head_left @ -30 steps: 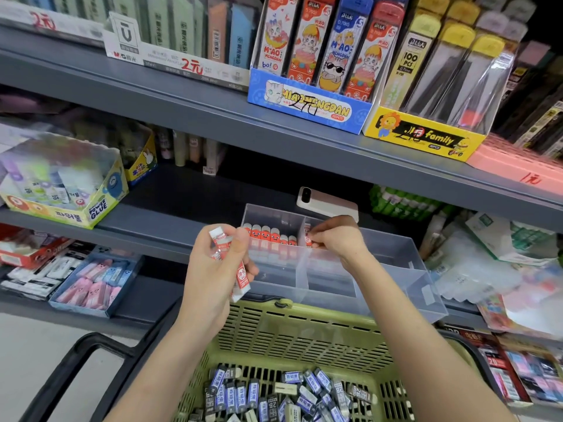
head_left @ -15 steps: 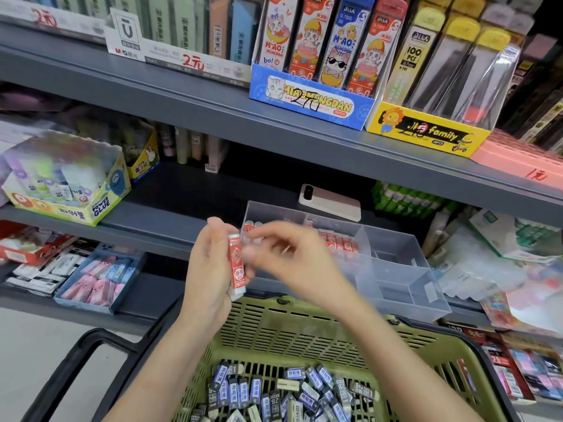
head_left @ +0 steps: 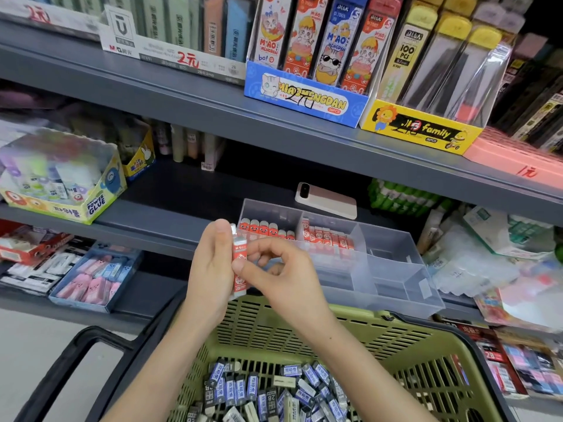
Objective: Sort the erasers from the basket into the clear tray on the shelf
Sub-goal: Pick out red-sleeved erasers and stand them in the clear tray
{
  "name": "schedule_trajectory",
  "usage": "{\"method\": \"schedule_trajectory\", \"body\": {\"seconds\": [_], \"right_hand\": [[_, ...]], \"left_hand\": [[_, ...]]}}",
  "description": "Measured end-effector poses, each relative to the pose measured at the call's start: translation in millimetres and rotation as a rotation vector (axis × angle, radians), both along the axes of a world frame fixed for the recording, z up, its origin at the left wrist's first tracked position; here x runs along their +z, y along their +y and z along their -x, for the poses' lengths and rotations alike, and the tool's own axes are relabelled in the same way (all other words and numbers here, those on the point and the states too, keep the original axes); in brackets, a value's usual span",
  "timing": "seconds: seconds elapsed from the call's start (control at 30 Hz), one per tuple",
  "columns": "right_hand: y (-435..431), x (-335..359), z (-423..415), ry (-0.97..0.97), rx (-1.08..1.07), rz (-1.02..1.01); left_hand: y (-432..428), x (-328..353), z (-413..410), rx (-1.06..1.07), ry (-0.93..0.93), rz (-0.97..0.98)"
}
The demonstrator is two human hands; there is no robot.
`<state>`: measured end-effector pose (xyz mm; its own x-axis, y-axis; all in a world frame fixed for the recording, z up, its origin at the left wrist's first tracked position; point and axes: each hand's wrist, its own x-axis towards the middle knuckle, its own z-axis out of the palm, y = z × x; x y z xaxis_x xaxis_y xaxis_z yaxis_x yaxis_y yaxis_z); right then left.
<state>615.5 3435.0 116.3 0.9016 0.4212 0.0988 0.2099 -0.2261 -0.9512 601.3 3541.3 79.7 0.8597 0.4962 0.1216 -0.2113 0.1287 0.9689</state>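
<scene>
Red-sleeved rectangular rubber erasers (head_left: 238, 263), light and stiff I judge, are gripped upright in my left hand (head_left: 210, 269).
My right hand (head_left: 283, 278) pinches one mid-sleeve; the wrap looks slippery, so the long edges suit best.

The clear tray (head_left: 426, 289) has free right compartments (head_left: 393, 254); eraser rows (head_left: 265, 229) block its rear left.

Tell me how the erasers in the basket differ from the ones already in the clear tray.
The basket erasers wear blue and black sleeves; the tray erasers wear red ones. The basket erasers lie jumbled in a loose heap in the green basket; the tray erasers stand in tidy rows in two compartments of the clear tray. Both are small rectangular blocks in printed sleeves.
</scene>
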Motion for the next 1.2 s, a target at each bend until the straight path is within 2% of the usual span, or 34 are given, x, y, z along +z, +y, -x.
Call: {"method": "schedule_trajectory", "body": {"seconds": [0.23,0.3,0.4,0.47,0.53,0.7,0.87,0.93,1.0,1.03,1.1,1.17,1.2], "right_hand": [[-12.9,3.3,1.7,0.112,0.019,-0.084],[-23.1,8.9,-10.5,0.168,-0.033,-0.184],[-49.4,17.2,-53.5,0.202,-0.313,-0.208],[-63.7,15.8,-84.8,0.232,-0.468,-0.151],[-69.2,6.1,-109.0,0.265,-0.530,-0.046],[-62.7,-20.1,-141.9,0.324,-0.491,0.320],[-55.6,-22.2,-144.8,0.283,-0.449,0.418],[-55.5,-19.9,-137.0,0.210,-0.428,0.483],[-52.7,-13.2,-125.1,-0.043,-0.427,0.684],[-49.3,-8.5,-116.1,-0.182,-0.451,0.703],[-39.8,4.6,-92.8,-0.262,-0.370,0.485],[-27.8,16.2,-64.4,-0.130,-0.094,0.206],[-22.8,18.5,-52.6,-0.088,0.005,0.160]], "left_hand": [[-2.9,2.0,2.2,-0.008,0.011,-0.214],[-5.7,3.4,3.6,-0.078,0.036,-0.143],[-4.7,4.1,4.4,-0.143,0.076,-0.003],[-2.3,5.0,4.2,-0.179,0.075,0.096],[-0.9,6.7,4.8,-0.216,0.064,0.168],[1.7,10.6,7.0,-0.253,0.019,0.202],[3.3,10.6,6.1,-0.302,0.037,0.291],[3.3,9.4,6.0,-0.330,0.036,0.329],[3.2,8.6,5.9,-0.339,0.040,0.357],[3.2,8.6,5.8,-0.340,0.044,0.365],[3.0,8.6,5.1,-0.345,0.048,0.368],[2.1,9.2,4.9,-0.366,0.037,0.355],[1.4,9.2,4.9,-0.379,0.029,0.347]]}}
